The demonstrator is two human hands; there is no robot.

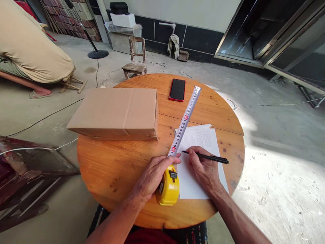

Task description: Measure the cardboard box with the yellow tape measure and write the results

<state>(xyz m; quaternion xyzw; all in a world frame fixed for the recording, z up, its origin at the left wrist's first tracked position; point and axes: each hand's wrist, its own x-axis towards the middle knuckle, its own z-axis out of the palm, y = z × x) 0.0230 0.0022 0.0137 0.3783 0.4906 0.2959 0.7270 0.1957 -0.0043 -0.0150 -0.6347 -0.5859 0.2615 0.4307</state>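
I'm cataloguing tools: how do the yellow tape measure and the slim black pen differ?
The yellow tape measure is chunky, with a silvery numbered blade drawn out; the slim black pen is a narrow stick. The tape measure is in the left hand, the pen in the right hand. The tape measure's blade points forward; the pen's tip points leftward. Both are hand-held.

The left arm (119, 217) is bare and slants up to the right, and the left hand (153, 174) is curled, with its tips poking out to the right. The right arm (240, 213), bare too, slants up to the left. The right hand (205, 167) is bent in a pinch near the left hand.
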